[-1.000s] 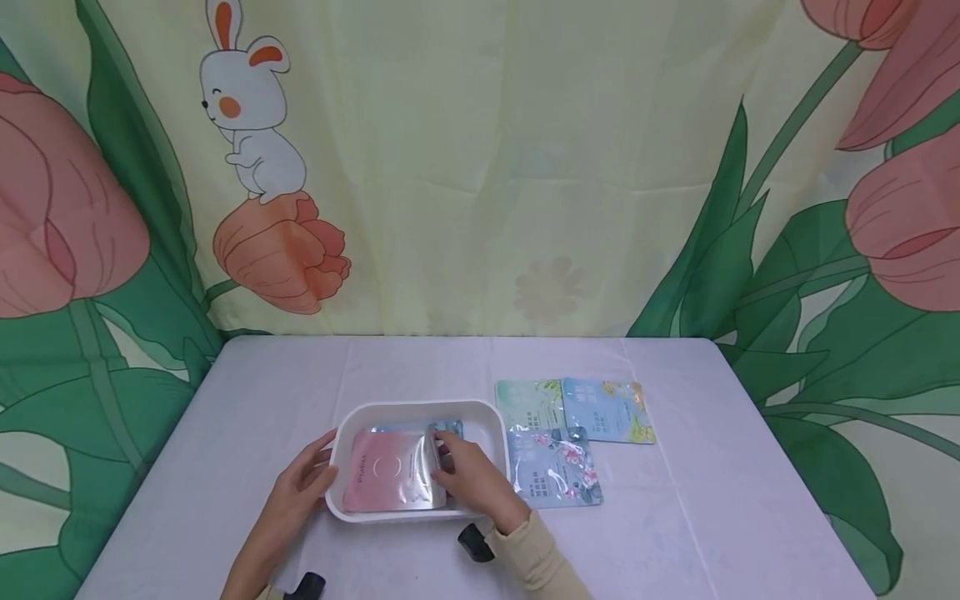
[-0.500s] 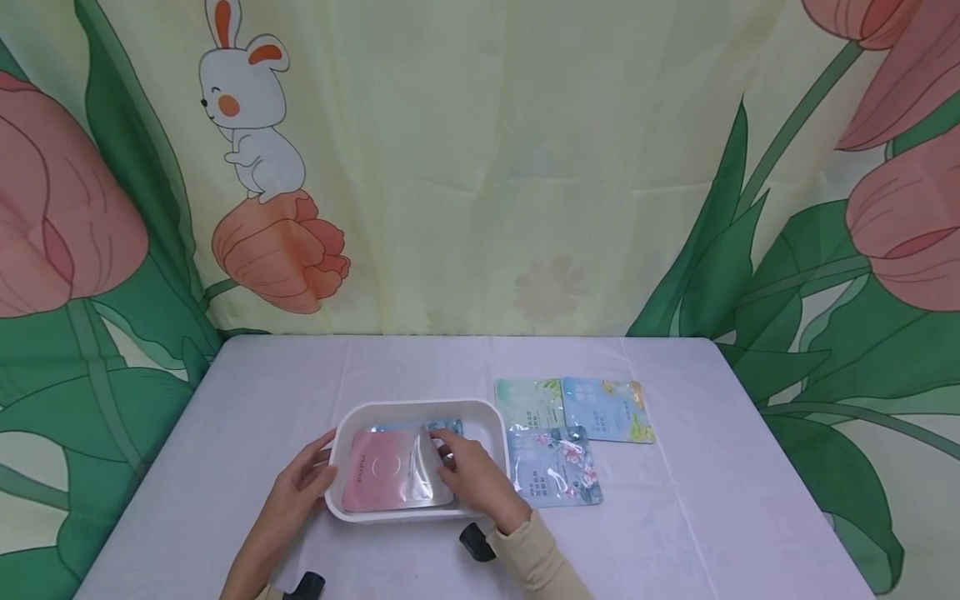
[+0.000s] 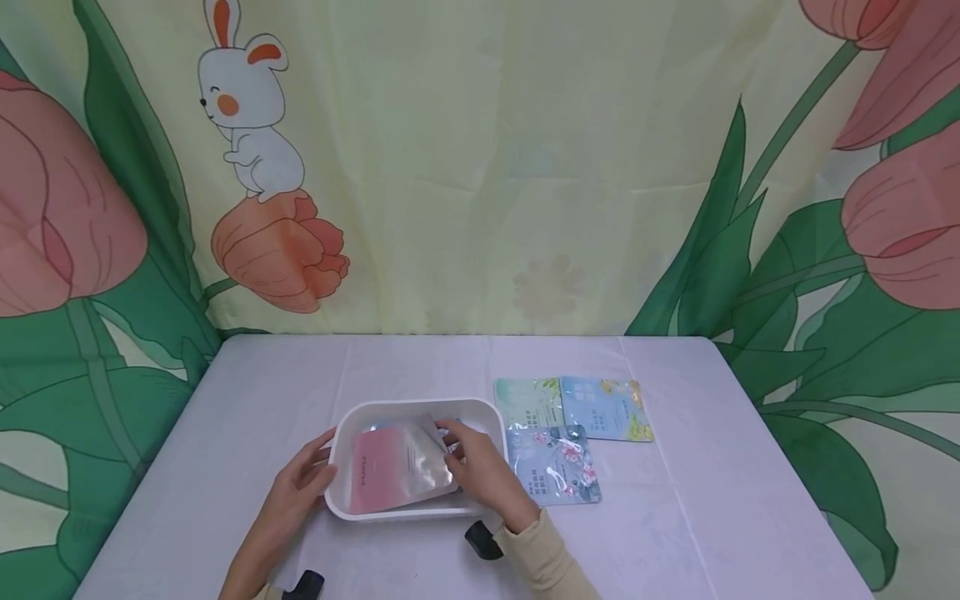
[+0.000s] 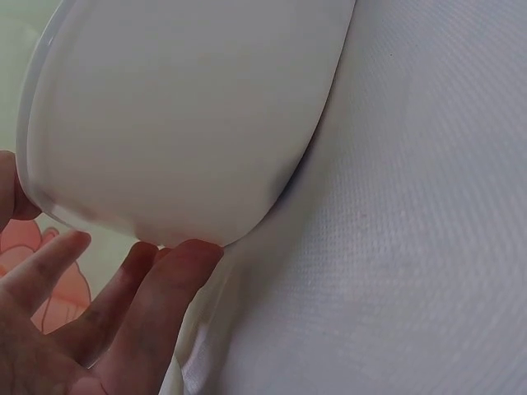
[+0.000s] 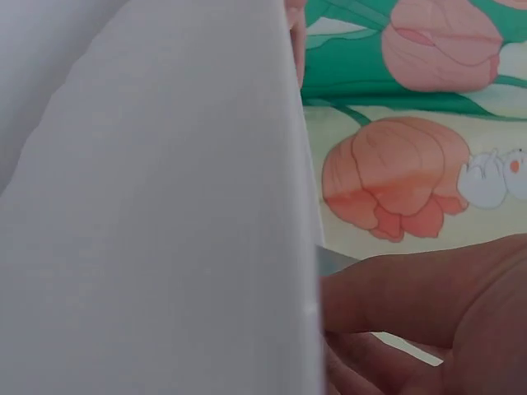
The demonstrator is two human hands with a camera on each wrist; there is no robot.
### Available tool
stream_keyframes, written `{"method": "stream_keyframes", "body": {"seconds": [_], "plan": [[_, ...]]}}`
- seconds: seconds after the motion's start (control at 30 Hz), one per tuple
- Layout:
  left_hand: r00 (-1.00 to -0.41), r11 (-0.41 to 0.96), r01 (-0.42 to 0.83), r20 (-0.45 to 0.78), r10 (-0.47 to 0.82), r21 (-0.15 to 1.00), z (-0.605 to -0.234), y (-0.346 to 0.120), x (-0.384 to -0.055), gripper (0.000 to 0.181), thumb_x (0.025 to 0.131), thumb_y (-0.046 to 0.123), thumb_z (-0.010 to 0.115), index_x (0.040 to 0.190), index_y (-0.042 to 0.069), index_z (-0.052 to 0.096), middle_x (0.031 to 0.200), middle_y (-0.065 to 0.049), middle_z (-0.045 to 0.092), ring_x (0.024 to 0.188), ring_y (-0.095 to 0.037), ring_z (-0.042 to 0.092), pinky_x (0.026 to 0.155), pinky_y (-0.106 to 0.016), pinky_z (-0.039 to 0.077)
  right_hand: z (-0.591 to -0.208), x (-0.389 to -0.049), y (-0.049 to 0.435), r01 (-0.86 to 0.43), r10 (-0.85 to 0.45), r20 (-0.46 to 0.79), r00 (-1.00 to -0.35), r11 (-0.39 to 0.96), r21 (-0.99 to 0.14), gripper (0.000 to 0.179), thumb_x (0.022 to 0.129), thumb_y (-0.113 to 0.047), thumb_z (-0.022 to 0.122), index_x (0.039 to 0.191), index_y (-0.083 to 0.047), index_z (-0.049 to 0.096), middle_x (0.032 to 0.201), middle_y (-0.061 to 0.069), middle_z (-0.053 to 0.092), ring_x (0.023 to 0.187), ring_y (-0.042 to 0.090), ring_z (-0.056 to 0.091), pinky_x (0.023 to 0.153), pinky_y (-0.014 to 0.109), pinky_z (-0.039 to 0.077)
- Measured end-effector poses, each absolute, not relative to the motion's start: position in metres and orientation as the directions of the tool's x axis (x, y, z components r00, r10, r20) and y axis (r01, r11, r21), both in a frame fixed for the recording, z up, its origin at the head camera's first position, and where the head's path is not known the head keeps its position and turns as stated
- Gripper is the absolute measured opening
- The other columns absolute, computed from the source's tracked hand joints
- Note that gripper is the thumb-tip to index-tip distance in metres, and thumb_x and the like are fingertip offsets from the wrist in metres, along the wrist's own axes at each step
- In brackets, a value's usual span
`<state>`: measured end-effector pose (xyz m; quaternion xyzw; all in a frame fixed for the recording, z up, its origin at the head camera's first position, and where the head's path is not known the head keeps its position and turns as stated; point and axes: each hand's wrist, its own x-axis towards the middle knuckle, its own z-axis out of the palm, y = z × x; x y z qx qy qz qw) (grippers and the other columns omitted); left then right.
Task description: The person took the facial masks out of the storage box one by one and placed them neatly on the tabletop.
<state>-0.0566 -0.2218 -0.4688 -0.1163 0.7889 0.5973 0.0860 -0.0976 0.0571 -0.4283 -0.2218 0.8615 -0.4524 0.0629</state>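
A pink-and-silver sheet mask packet lies slanted in the white plastic tray, its right edge raised. My right hand pinches that raised edge between thumb and fingers. Beneath it, a mostly covered bluish packet barely shows. On the tray's left end rests my left hand; in the left wrist view its fingers touch the outer wall near the rim. The tray's wall fills much of the right wrist view, hiding most of what the right hand holds.
Right of the tray lie a green packet, a light blue packet and a blue floral packet. White cloth covers the table. Behind it hangs a curtain printed with tulips and a rabbit.
The pink-and-silver packet's right side has been lifted and turned so it tilts up toward the upper right. My right hand shifted slightly right with it. The left hand has stayed put.
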Motion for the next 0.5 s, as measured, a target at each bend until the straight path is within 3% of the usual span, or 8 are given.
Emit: {"method": "stream_keyframes", "body": {"seconds": [0.27,0.5], "plan": [[-0.963,0.254,-0.27,-0.259,-0.077,0.929,-0.469,-0.222,-0.056,0.061,0.099,0.038,0.06,0.153,0.029,0.034,0.147,-0.014,0.046,0.135,-0.037,0.048,0.089,-0.032,0.059,-0.422,-0.097,0.063,-0.333,-0.458,0.105,-0.883,0.453,-0.827,0.044,0.091,0.009,0.056,0.134,-0.002,0.056,0.115,0.017,0.067,0.086,0.023,0.068,0.07,0.023,0.056],[-0.964,0.267,-0.265,-0.252,-0.082,0.926,-0.468,-0.222,-0.056,0.062,0.098,0.04,0.061,0.153,0.029,0.035,0.147,-0.014,0.047,0.134,-0.037,0.05,0.09,-0.034,0.058,-0.418,-0.097,0.07,-0.368,-0.472,0.136,-0.871,0.442,-0.818,0.046,0.093,0.008,0.056,0.137,-0.003,0.052,0.114,0.018,0.067,0.092,0.028,0.07,0.079,0.03,0.058]]}}
